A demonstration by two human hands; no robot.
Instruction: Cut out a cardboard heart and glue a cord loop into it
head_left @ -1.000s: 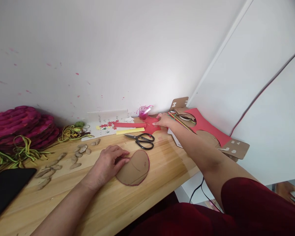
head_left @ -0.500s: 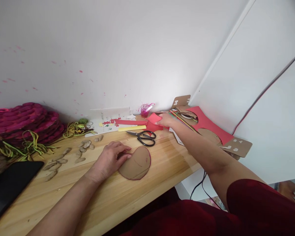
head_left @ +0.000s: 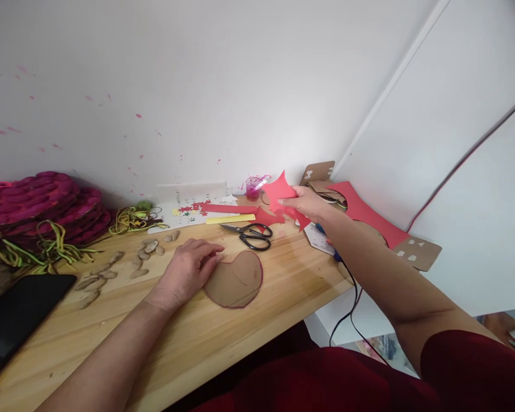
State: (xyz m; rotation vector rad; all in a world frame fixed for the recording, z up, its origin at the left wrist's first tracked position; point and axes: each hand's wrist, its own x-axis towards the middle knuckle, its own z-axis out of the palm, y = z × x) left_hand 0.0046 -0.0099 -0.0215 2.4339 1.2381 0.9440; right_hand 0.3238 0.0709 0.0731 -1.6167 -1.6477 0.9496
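Observation:
My right hand (head_left: 305, 203) is raised over the far right of the wooden table (head_left: 189, 343) and grips a jagged scrap of red paper (head_left: 278, 191). My left hand (head_left: 186, 269) lies on the table with its fingers curled, its fingertips pressing the left edge of a heart-shaped cardboard cutout (head_left: 237, 279) edged in dark red. Black scissors (head_left: 251, 234) lie just beyond the cutout, between the two hands.
Red and yellow paper strips (head_left: 229, 214), small star cutouts and a pink cup (head_left: 252, 187) sit by the wall. A red sheet with cut holes (head_left: 369, 217) and cardboard pieces lie far right. Magenta woven pieces (head_left: 38, 206), green-yellow cords, brown scraps (head_left: 111, 273) and a black slab (head_left: 12, 315) fill the left.
My right hand has lifted the red paper scrap off the table and drawn it slightly toward me. My left hand has stayed on the cardboard heart.

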